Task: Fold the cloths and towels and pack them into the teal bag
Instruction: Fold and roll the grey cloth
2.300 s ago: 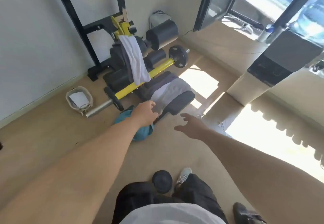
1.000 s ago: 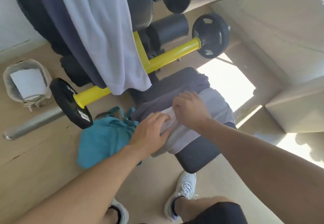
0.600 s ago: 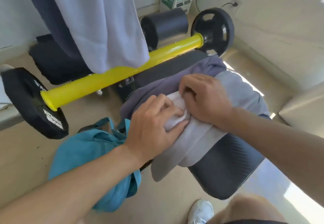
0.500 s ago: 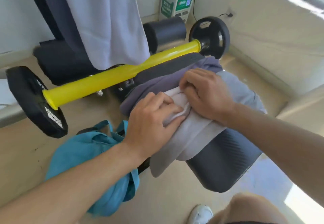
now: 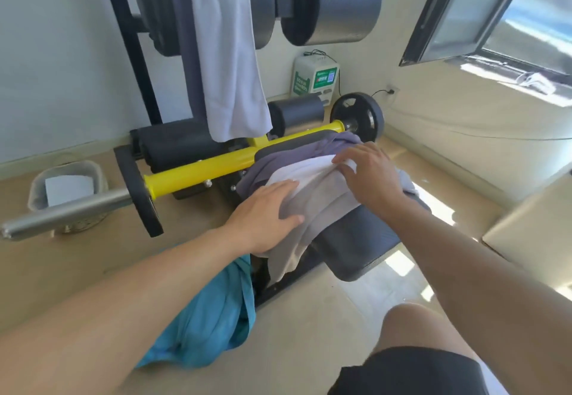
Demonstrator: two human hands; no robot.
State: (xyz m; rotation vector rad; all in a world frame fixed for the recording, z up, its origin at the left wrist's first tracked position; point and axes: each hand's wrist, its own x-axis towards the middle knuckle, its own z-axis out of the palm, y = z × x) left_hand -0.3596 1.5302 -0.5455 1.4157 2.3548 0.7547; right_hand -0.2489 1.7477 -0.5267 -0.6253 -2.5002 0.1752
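Towels and cloths lay draped over the bench pad (image 5: 359, 243), which served as the landmark. A light grey towel (image 5: 312, 205) covered its near-left part and hung off the edge; a purple-grey cloth (image 5: 309, 153) lay beneath it, toward the far side. The left hand (image 5: 266, 212) rested flat on the grey towel, fingers spread and not gripping. The right hand (image 5: 368, 178) pinched the towel's far edge between its fingers. The teal bag (image 5: 213, 311) sat slumped on the floor, just left of the pad and below the left forearm. Beyond the pad, a yellow bar (image 5: 216, 165) carried black weight plates (image 5: 359, 116). A white towel (image 5: 229, 54) hung from the frame above that bar. Against the far wall stood a white-and-green box (image 5: 314, 77); its printing was too blurred to read. Well left of the pad stood a small basket (image 5: 68, 190).
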